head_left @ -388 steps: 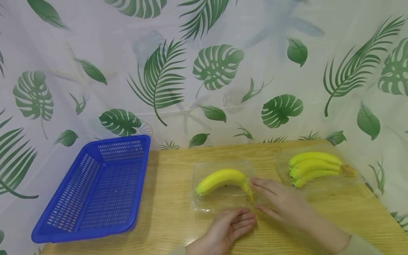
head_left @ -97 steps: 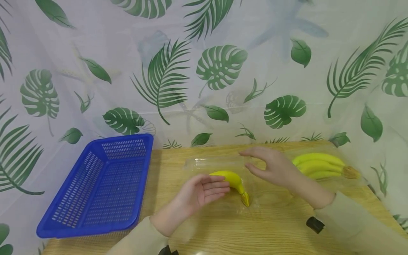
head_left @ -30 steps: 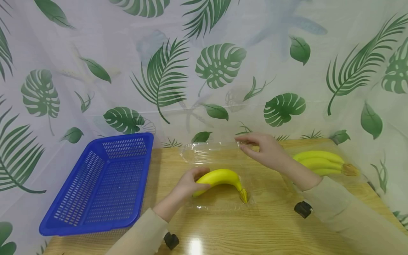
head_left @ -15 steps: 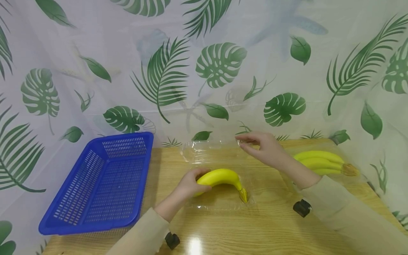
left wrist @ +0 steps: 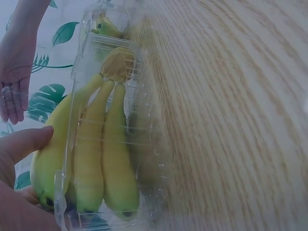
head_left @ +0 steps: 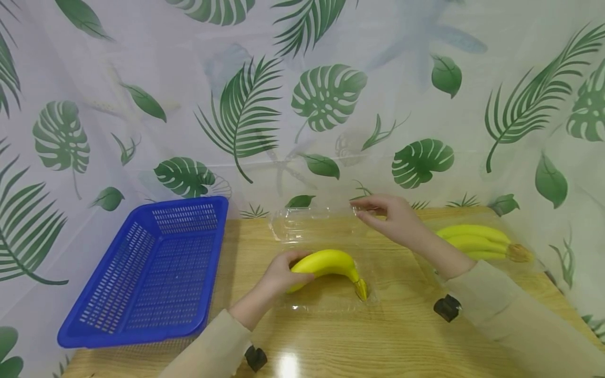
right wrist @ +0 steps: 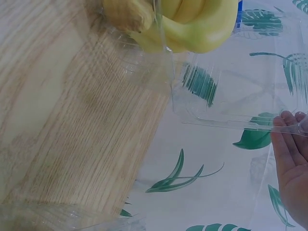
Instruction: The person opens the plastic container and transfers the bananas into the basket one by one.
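My left hand (head_left: 282, 270) grips the left end of a bunch of bananas (head_left: 328, 261), thumb in front and fingers behind. The bunch lies in the base (head_left: 326, 308) of a clear plastic clamshell container, stem end to the right. In the left wrist view, my thumb (left wrist: 29, 142) presses the nearest banana (left wrist: 53, 149), and the container wall crosses the others. My right hand (head_left: 389, 215) pinches the right edge of the raised lid (head_left: 307, 223), which tilts back toward the patterned cloth. The right wrist view shows its fingers (right wrist: 284, 149) at the lid's rim.
A blue plastic basket (head_left: 203, 315) with mesh walls stands at the left of the wooden table (head_left: 359, 346). Another bunch of bananas (head_left: 475, 239) in clear packaging lies at the right, partly behind my right forearm. A leaf-patterned cloth (head_left: 345, 152) hangs behind the table.
Earliest, both hands were at the container's right side, its lid down. Later the lid rose in my right hand, and my left hand took hold of the bananas. Over the last second, hardly anything moved.
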`<action>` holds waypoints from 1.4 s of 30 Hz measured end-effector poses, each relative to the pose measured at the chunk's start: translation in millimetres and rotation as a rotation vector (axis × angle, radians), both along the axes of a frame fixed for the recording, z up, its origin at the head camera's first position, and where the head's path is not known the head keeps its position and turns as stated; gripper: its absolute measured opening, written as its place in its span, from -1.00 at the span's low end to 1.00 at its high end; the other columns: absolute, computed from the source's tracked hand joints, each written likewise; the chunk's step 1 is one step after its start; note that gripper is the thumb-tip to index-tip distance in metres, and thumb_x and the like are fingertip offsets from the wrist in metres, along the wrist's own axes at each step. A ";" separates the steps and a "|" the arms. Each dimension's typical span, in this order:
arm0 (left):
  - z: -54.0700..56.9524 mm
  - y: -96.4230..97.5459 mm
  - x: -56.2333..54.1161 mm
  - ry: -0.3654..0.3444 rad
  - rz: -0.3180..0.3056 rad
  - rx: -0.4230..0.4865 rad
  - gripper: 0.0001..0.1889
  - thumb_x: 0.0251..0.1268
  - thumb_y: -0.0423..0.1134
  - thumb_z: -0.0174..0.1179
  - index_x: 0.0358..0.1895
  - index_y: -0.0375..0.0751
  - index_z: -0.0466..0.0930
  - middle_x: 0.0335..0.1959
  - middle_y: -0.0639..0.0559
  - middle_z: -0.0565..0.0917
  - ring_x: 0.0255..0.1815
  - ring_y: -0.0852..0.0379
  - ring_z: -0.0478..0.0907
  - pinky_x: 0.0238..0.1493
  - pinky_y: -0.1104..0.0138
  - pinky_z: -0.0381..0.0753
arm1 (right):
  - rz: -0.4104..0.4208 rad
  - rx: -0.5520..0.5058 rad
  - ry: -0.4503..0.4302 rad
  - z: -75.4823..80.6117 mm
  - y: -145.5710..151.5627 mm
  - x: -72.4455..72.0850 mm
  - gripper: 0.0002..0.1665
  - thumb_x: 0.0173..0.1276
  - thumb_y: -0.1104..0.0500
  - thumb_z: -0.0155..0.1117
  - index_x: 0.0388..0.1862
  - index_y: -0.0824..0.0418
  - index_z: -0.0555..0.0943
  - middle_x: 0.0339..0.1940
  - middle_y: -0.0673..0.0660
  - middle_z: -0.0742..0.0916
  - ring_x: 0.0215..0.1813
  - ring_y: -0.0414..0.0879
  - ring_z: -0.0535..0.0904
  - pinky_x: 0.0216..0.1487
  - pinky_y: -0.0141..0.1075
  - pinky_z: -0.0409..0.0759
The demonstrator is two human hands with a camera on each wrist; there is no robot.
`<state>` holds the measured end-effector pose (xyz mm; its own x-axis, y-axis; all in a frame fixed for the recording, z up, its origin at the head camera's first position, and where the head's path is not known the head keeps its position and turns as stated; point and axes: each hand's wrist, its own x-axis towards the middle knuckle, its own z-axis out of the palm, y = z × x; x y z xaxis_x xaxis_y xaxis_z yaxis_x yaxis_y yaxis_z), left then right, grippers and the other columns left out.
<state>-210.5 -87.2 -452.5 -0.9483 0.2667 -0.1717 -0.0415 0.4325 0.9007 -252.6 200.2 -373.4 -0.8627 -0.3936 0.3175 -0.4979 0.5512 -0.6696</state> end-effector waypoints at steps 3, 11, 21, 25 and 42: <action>0.4 0.1 0.7 0.001 0.021 0.016 -0.43 0.33 -0.33 0.46 0.39 -0.30 0.58 0.35 -0.21 0.65 0.22 -0.07 0.60 0.38 0.03 0.63 | -0.006 -0.004 -0.005 0.3 -0.4 -0.5 -0.64 0.57 0.27 0.29 0.27 0.32 0.70 0.24 0.27 0.79 0.20 0.18 0.76 0.19 -0.42 0.75; 0.1 -0.8 1.2 -0.004 0.045 0.041 -0.47 0.36 -0.28 0.45 0.35 -0.33 0.60 0.29 -0.19 0.69 0.16 -0.02 0.62 0.29 0.12 0.69 | -0.006 -0.026 0.005 0.6 -1.0 -0.6 -0.65 0.57 0.28 0.28 0.25 0.35 0.70 0.21 0.29 0.80 0.18 0.20 0.75 0.16 -0.57 0.68; -0.9 -3.0 1.5 0.040 0.050 0.027 -0.50 0.39 -0.25 0.44 0.32 -0.37 0.61 0.28 -0.22 0.71 0.15 -0.03 0.64 0.28 0.11 0.72 | -0.004 -0.022 -0.004 2.9 -3.1 -0.7 -0.66 0.57 0.27 0.29 0.24 0.35 0.71 0.21 0.29 0.80 0.19 0.19 0.75 0.25 -0.24 0.77; 0.4 -2.7 2.0 0.034 0.071 0.043 -0.50 0.38 -0.25 0.44 0.32 -0.38 0.62 0.29 -0.24 0.70 0.19 -0.05 0.65 0.32 0.09 0.71 | 0.001 -0.026 -0.007 4.8 -3.2 0.7 -0.65 0.58 0.26 0.28 0.25 0.36 0.70 0.21 0.30 0.80 0.19 0.20 0.76 0.24 -0.26 0.77; 15.2 -2.5 5.2 -0.044 0.099 0.159 -0.53 0.42 -0.18 0.41 0.29 -0.34 0.65 0.27 -0.23 0.70 0.13 0.02 0.68 0.22 0.23 0.77 | 0.018 -0.034 -0.003 5.6 -3.4 1.2 -0.66 0.56 0.28 0.29 0.23 0.39 0.70 0.22 0.32 0.79 0.21 0.22 0.75 0.28 -0.02 0.75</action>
